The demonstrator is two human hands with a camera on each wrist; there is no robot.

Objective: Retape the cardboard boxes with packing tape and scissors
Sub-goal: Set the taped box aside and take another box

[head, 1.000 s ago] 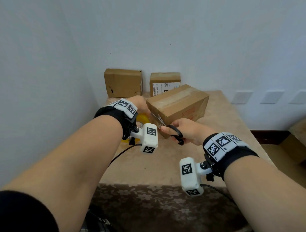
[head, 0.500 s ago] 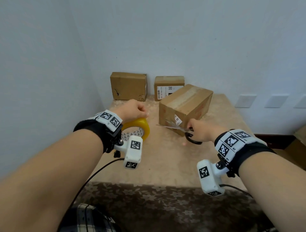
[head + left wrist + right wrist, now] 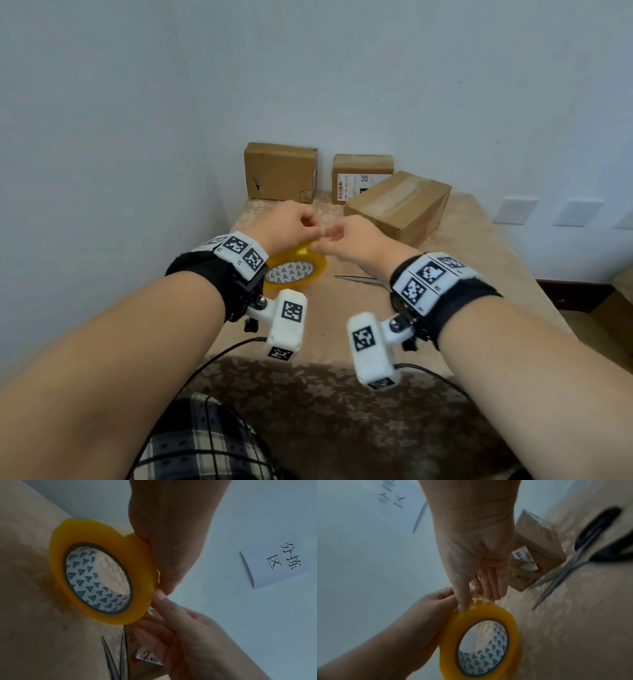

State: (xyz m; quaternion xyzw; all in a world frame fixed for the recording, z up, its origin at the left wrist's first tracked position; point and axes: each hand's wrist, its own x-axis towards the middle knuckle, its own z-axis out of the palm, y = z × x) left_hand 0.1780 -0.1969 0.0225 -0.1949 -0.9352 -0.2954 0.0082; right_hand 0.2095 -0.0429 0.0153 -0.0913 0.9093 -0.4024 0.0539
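My left hand (image 3: 306, 224) grips the yellow packing tape roll (image 3: 296, 270) by its rim and holds it on edge just above the table. My right hand (image 3: 327, 240) meets it at the roll's top. In the right wrist view its thumb and fingers (image 3: 489, 588) pinch the clear loose tape end (image 3: 475, 596). The scissors (image 3: 359, 279) lie on the table under my right wrist, blades parted and pointing left, black handles (image 3: 599, 524) free. The nearest cardboard box (image 3: 397, 202) sits angled behind my right hand, with a label (image 3: 147, 657) on its near end.
Two more cardboard boxes stand against the back wall, a plain one (image 3: 279, 171) on the left and one with a barcode label (image 3: 363, 176) beside it. The beige patterned tablecloth (image 3: 479, 260) drops off at the near edge. A paper sign (image 3: 274, 563) hangs on the wall.
My right hand has laid the scissors on the table and moved left to the tape roll. My left hand has brought the roll toward the centre.
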